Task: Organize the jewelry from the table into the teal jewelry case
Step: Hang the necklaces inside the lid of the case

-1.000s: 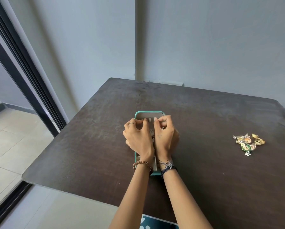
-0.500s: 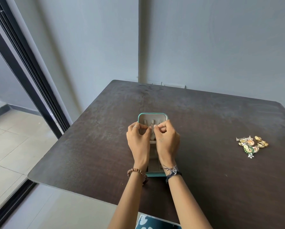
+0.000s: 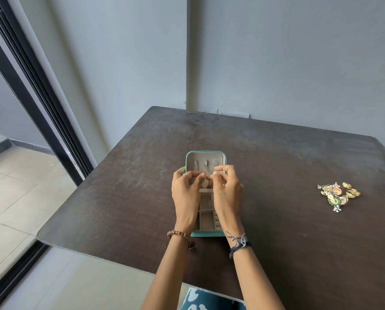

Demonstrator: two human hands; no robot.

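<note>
Two hands (image 3: 206, 193) over one case (image 3: 206, 155); one jewelry pile (image 3: 338, 194).

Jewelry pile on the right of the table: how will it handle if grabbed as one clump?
The jewelry pile looks like separate small pieces, so it would likely scatter rather than lift together. The gold rings look round and may roll on the bare table. The dangling bits probably flop and snag.

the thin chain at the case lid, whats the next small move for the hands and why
Probably settle the thin chain on the middle hook and let go. Both hands, left hand and right hand, pinch at its lower end over the open teal jewelry case, and it already seems to hang from that hook. The jewelry pile still waits on the table.
</note>
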